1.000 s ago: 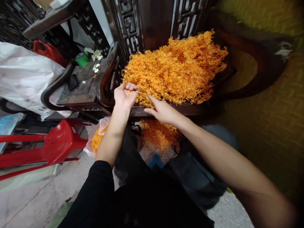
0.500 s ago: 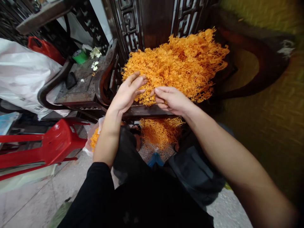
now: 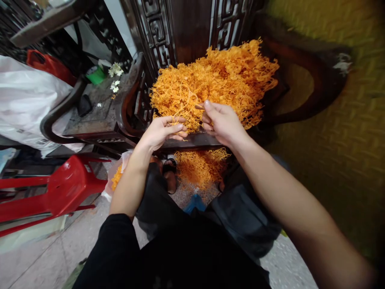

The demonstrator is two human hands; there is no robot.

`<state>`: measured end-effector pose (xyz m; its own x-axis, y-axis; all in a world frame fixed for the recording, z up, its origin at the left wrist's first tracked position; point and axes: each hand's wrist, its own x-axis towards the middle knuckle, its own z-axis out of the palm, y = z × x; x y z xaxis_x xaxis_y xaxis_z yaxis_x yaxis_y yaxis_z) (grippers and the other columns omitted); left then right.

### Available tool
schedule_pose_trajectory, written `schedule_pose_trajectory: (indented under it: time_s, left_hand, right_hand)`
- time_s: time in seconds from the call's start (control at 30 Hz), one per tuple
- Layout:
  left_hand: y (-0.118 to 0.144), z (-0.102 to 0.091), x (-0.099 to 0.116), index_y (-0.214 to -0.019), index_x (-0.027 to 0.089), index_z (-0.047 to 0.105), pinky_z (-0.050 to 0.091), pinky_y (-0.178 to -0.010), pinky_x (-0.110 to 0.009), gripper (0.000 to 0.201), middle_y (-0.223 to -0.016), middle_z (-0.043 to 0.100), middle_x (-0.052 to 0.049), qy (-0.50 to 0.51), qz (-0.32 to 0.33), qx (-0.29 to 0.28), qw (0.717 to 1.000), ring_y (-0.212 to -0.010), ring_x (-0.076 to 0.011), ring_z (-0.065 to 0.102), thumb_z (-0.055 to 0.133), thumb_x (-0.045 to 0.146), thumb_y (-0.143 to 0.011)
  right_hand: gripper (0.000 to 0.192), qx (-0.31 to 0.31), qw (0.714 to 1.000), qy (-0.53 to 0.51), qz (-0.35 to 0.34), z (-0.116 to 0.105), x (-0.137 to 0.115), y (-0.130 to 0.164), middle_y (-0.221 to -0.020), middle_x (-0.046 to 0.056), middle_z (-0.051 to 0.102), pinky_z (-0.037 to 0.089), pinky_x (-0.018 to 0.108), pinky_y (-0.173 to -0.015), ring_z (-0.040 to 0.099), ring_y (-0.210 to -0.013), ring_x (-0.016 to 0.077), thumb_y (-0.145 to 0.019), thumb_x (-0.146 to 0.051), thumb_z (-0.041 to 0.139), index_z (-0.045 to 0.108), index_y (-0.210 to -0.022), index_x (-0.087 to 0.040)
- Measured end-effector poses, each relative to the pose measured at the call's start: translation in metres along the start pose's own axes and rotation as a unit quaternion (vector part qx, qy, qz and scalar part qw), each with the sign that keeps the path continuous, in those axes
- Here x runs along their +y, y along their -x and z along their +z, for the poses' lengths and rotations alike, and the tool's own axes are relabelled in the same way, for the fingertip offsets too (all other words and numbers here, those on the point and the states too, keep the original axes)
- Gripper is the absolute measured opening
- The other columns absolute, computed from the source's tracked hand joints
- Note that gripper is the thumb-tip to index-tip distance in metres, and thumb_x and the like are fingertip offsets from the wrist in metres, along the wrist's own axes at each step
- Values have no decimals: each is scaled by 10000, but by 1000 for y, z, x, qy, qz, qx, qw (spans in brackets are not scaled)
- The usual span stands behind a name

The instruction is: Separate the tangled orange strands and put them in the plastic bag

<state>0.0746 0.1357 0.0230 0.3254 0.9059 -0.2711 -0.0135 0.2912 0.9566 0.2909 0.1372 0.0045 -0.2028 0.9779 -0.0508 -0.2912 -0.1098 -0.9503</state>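
A big heap of thin, curly orange strands (image 3: 231, 76) lies on the seat of a dark carved wooden chair (image 3: 198, 139). In front of its near left edge, my left hand (image 3: 161, 130) is closed with the thumb against the fingers, and a long orange strand (image 3: 189, 96) loops up from it over the heap. My right hand (image 3: 222, 122) is closed in a pinch to the right, at the heap's near edge. Something small and orange-brown shows at its thumb and fingertip, too small to name. A short orange end hangs below the left fingers.
More orange strands (image 3: 200, 164) lie low between my legs, near a blue plastic bag (image 3: 195, 202). At left are a red plastic chair (image 3: 67, 184), a whitish bag with orange bits (image 3: 116, 176), and a side table (image 3: 92, 120) with a green cup (image 3: 95, 75) and white flowers (image 3: 115, 85).
My left hand has come down and closed on a strand; before, its fingers were spread over the heap. My right hand has risen slightly. The view has shifted a little.
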Motion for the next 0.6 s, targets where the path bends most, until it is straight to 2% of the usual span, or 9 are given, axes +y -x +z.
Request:
schedule_pose_trajectory:
  time_s: [0.07,0.1,0.23,0.3,0.4,0.47,0.53,0.6]
  left_hand:
    - [0,-1,4,-1083,111,742,648,-676,-241,257,-908,786,-92,39,-6,-4,999,-718,-139,771,839,183,-856]
    - [1,-2,6,-1085,106,744,640,-659,-228,231,-904,783,-89,58,-10,-12,998,-710,-131,767,815,183,-879]
    - [3,0,15,-1039,83,739,582,-555,-185,173,-813,748,-55,131,-35,-46,990,-599,-93,708,707,237,-965]
    - [3,2,17,-970,94,716,496,-457,-168,190,-699,692,-15,140,-42,-37,989,-488,-68,623,696,283,-971]
    - [0,8,13,-902,131,663,323,-369,-158,239,-563,594,39,94,-8,5,995,-384,-39,473,784,338,-902]
    - [-1,11,9,-935,159,647,232,-359,-161,314,-518,549,69,50,14,22,998,-362,-29,398,865,360,-830]
    - [-1,16,4,-1009,184,656,169,-366,-172,405,-486,499,99,5,26,21,999,-353,-25,343,920,389,-779]
    - [0,20,1,-985,190,671,138,-378,-190,425,-457,446,111,-43,42,13,998,-348,-22,310,933,447,-770]
  right_hand:
    - [536,1,1000,13,-27,3,6,2,-607,-79,261,117,244,-417,226,-478,77,-905,-737,711,526,-841,-237]
    - [535,-17,999,18,-30,4,9,4,-609,-80,256,117,245,-422,222,-482,77,-908,-730,712,510,-835,-240]
    - [470,-137,990,15,10,7,10,9,-633,-83,307,149,241,-434,255,-499,78,-930,-654,739,515,-951,-241]
    - [448,-154,988,1,21,6,7,11,-637,-87,327,140,237,-435,266,-492,74,-945,-622,740,524,-1012,-236]
    - [421,-126,992,-28,6,2,1,10,-629,-91,327,131,238,-434,264,-471,66,-967,-597,722,569,-1056,-216]
    - [407,-115,992,-42,-1,-2,-3,10,-626,-84,350,144,238,-430,280,-466,61,-971,-588,720,596,-1016,-203]
    - [402,-118,992,-49,7,-5,-6,10,-630,-74,382,149,238,-427,298,-468,60,-973,-584,721,613,-986,-197]
    - [407,-127,990,-56,22,-6,-9,11,-634,-69,393,144,236,-427,300,-469,57,-971,-586,724,634,-997,-190]
